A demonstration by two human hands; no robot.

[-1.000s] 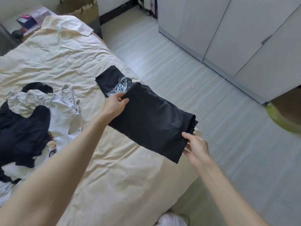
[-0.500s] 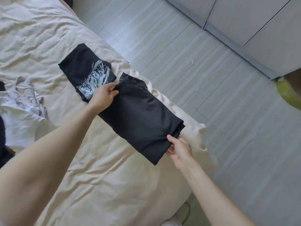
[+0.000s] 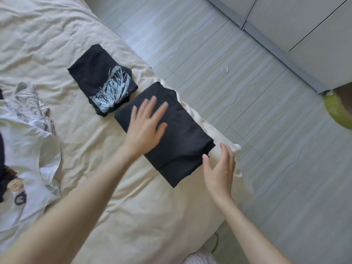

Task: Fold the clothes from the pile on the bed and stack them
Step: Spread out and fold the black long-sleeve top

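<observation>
My left hand (image 3: 146,126) lies spread on the soft, floppy folded black garment (image 3: 182,138), right hand (image 3: 219,168) open beside its near corner; I'd lift from underneath.

Left hand (image 3: 145,126): palm down, fingers straight and spread, lying flat on the folded black garment (image 3: 182,138), over its half farther from the person; bare forearm running back toward the lower left. Right hand (image 3: 219,168): fingers straight and relaxed, holding nothing, just beside the garment's near right corner, thumb tip at its edge; bare forearm running toward the lower right.
</observation>
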